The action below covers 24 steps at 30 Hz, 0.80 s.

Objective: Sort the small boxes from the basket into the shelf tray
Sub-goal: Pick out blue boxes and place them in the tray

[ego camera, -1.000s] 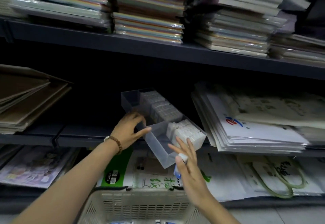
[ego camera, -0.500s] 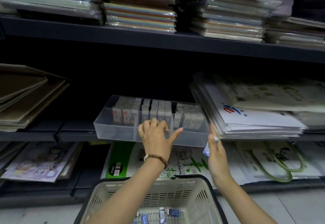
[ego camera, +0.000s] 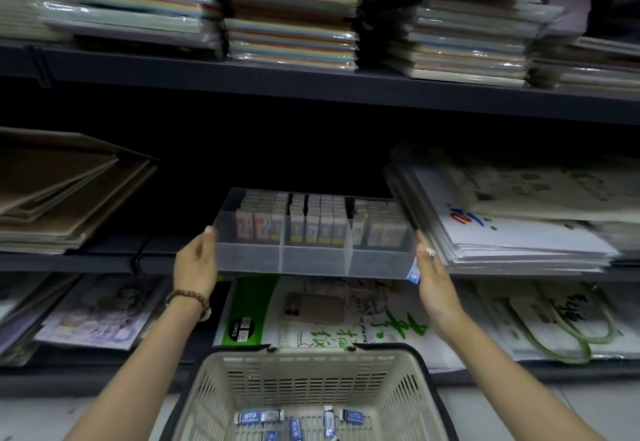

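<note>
Nearest, bottom centre: a beige slotted plastic basket with a dark rim (ego camera: 304, 381). Several small blue-and-white loose boxes (ego camera: 258, 416) lie flat on its bottom.

Above the basket, my left grip (ego camera: 195, 262), with a brown bead bracelet (ego camera: 188, 298) on the wrist, presses palm-on against the left end wall of the translucent three-compartment plastic tray (ego camera: 313, 260). The thumb tip is at the top corner and the grip pinches nothing. My right grip (ego camera: 434, 281) lies against the tray's right end wall and clamps one small blue-and-white held box (ego camera: 414, 273). Only that box's ends show past the palm.

The tray sits level at the front edge of the dark metal middle shelf (ego camera: 86, 260), long side toward me. Rows of small stocked boxes (ego camera: 311, 226) stand upright in the rear of all three compartments.

- Left of the tray, apart from it: a stack of brown card sheets (ego camera: 62, 198).
- Right, just beside it: a stack of white printed paper bags (ego camera: 512, 232).
- Lower shelf, behind the basket: a green-and-white printed pack (ego camera: 311, 316).
- Farthest, top shelf: wrapped coloured paper stacks (ego camera: 291, 25), blurred.
</note>
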Motion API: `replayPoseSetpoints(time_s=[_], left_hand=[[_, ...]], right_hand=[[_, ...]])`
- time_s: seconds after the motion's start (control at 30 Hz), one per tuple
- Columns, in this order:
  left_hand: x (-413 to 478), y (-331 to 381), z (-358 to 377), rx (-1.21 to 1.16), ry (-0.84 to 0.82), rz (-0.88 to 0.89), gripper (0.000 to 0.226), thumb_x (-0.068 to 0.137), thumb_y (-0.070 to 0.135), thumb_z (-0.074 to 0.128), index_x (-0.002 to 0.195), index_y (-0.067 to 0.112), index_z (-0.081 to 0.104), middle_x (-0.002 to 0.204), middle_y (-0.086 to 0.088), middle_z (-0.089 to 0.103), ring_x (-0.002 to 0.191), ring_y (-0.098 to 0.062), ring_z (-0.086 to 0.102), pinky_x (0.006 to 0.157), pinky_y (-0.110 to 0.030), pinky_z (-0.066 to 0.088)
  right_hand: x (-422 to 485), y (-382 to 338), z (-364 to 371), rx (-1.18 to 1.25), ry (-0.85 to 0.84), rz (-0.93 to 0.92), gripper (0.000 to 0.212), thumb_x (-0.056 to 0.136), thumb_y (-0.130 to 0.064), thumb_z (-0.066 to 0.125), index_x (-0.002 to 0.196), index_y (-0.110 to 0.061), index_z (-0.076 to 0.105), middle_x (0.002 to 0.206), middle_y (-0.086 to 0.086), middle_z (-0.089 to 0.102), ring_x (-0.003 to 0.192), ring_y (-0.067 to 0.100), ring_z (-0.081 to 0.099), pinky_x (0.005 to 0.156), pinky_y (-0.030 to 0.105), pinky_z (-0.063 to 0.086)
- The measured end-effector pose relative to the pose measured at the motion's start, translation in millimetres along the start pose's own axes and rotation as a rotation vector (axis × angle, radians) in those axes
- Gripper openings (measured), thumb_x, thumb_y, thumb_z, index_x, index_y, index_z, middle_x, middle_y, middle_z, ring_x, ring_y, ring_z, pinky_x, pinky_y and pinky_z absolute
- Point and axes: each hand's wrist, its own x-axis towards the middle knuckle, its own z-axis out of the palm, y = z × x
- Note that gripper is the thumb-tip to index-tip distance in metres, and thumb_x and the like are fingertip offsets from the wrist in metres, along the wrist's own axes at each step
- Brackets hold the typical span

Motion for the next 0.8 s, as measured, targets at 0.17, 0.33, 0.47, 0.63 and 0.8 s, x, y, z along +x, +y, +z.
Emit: replayPoseSetpoints(time_s=[0.17,0.33,0.47,0.63,0.8], left_hand=[[-12.6,-4.6,-0.2,-0.06,-0.017,0.0,0.042,0.095,0.037,0.046,0.124,0.01,0.058,0.12,-0.004,0.059,0.111,-0.019,0.053,0.088,-0.027,0.039],[-16.4,-4.8,-1.4,-0.126,-0.03,0.002,0.038,0.095,0.035,0.047,0.125,0.014,0.057,0.121,-0.001,0.06,0.108,-0.014,0.052,0.089,-0.027,0.039],[-24.5,-7.6,0.6,-0.143,-0.018,0.025,0.035,0.094,0.036,0.047,0.123,0.019,0.058,0.111,0.004,0.06,0.101,-0.01,0.054,0.078,-0.02,0.039],[-24.9,-11.0,-0.5,-0.187,-0.021,0.053,0.029,0.092,0.037,0.049,0.115,0.024,0.061,0.099,0.015,0.062,0.09,0.007,0.054,0.065,-0.005,0.042],[-21.3,-19.2,-3.9,-0.309,-0.061,0.038,0.037,0.081,0.05,0.052,0.108,0.028,0.065,0.103,0.012,0.067,0.098,-0.001,0.059,0.076,-0.016,0.045]], right_hand=[[18.3,-32.6,0.1,-0.15,-0.024,-0.106,0.04,0.1,-0.041,0.027,0.109,-0.027,0.063,0.131,-0.007,0.034,0.124,0.007,0.032,0.101,0.026,0.023],[26.2,-41.0,20.9,-0.362,0.035,-0.108,0.033,0.101,-0.036,0.03,0.089,-0.025,0.059,0.132,0.005,0.033,0.132,0.02,0.024,0.113,0.039,0.019],[25.5,-58.0,58.1,-0.37,-0.19,-0.288,0.03,0.101,-0.035,0.026,0.099,-0.032,0.056,0.111,0.004,0.04,0.118,0.013,0.035,0.09,0.023,0.027],[28.8,-81.9,131.7,-0.51,-0.575,-0.531,0.024,0.096,-0.031,0.05,0.116,-0.023,0.062,0.07,-0.021,0.059,0.06,-0.008,0.053,0.055,0.007,0.036],[48.8,-87.0,180.2,-0.707,-0.547,-0.588,0.014,0.083,-0.036,0.07,0.076,-0.025,0.065,0.061,-0.01,0.059,0.054,-0.002,0.054,0.049,0.019,0.04]])
